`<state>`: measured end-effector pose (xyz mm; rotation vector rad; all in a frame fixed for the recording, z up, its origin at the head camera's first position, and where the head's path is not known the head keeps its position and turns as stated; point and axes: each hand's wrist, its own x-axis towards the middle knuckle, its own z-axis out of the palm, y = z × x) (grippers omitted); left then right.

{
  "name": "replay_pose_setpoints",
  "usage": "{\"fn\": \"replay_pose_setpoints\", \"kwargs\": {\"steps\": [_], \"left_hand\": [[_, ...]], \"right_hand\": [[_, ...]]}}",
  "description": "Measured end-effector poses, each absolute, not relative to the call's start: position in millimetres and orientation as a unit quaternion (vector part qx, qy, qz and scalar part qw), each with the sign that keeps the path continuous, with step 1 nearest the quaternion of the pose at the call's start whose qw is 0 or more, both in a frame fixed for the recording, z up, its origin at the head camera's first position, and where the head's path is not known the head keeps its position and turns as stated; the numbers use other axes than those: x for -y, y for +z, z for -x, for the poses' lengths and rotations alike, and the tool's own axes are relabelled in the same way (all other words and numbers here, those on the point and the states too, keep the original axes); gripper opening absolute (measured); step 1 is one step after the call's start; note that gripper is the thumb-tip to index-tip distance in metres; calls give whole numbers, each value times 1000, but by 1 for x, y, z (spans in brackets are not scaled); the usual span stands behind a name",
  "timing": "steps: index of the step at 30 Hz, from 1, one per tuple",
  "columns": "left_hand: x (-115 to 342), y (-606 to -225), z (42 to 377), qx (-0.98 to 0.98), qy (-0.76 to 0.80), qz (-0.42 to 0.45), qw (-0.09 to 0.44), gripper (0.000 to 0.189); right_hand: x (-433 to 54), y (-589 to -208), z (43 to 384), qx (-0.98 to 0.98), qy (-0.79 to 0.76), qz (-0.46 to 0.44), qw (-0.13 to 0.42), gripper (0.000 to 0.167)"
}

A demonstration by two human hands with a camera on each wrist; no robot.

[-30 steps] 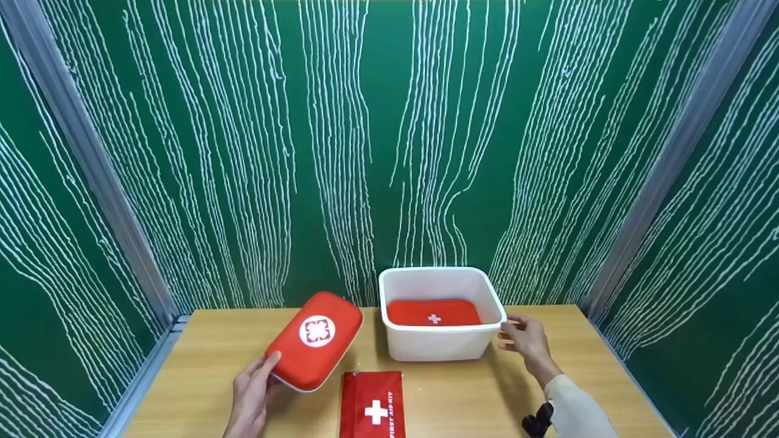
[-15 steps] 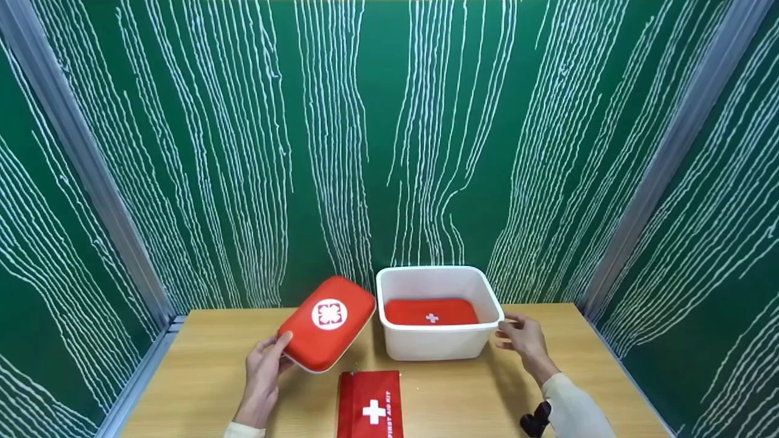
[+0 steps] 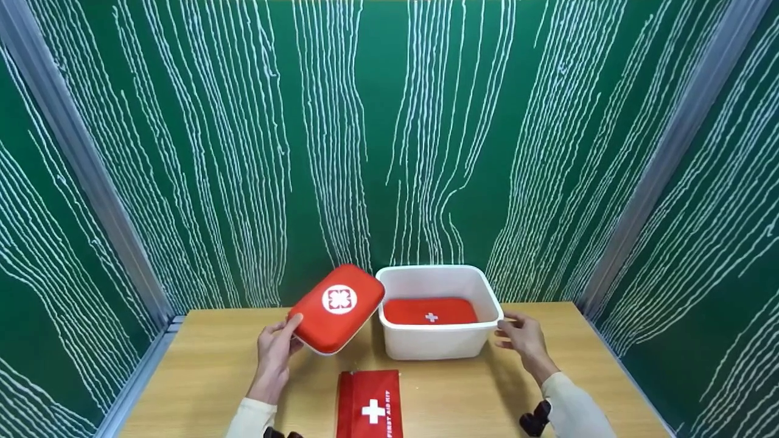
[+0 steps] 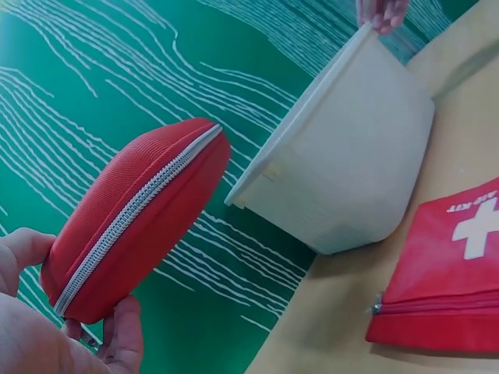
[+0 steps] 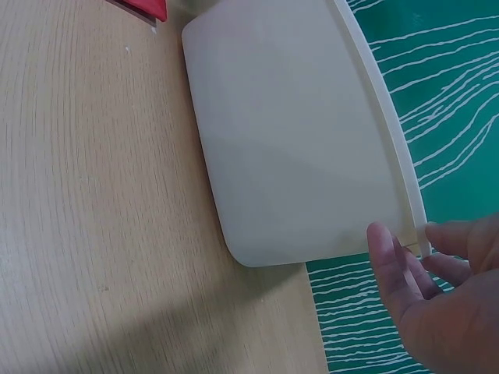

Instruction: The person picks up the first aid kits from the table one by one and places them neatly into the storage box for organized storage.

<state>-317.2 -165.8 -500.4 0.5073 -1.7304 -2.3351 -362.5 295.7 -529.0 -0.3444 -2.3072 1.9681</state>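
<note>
My left hand holds a red zippered hard case by its near-left end, thumb on top and fingers beneath. A white clover emblem marks its upper face. Tilted, the case hangs above the table, its far corner beside the left rim of the white plastic bin. In the left wrist view the case's silver zipper is done up. At the bin's front right corner my right hand pinches the rim. Inside the bin lies a red pouch with a small white cross, partly hidden by the front wall.
A flat red first aid kit pouch with a white cross lies on the wooden table, in front of the bin. Behind the table stands a green wall with white wavy lines, with grey posts at its sides.
My left hand has carried the red case right and away from me, up to the bin's left side. My right hand stays at the bin's corner, and the pouches keep their places.
</note>
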Motion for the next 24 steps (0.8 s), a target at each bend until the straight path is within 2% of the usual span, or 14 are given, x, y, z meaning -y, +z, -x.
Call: {"fn": "replay_pose_setpoints", "kwargs": {"steps": [13,24], "left_hand": [[132,-492,346,607,-778,-138,86,35],[103,-486,369,641,-754,-126,68,38]], "right_hand": [[-297,-530,362,758,641,109,50,41],[-294,-527,362,759,638,123,47,41]]}}
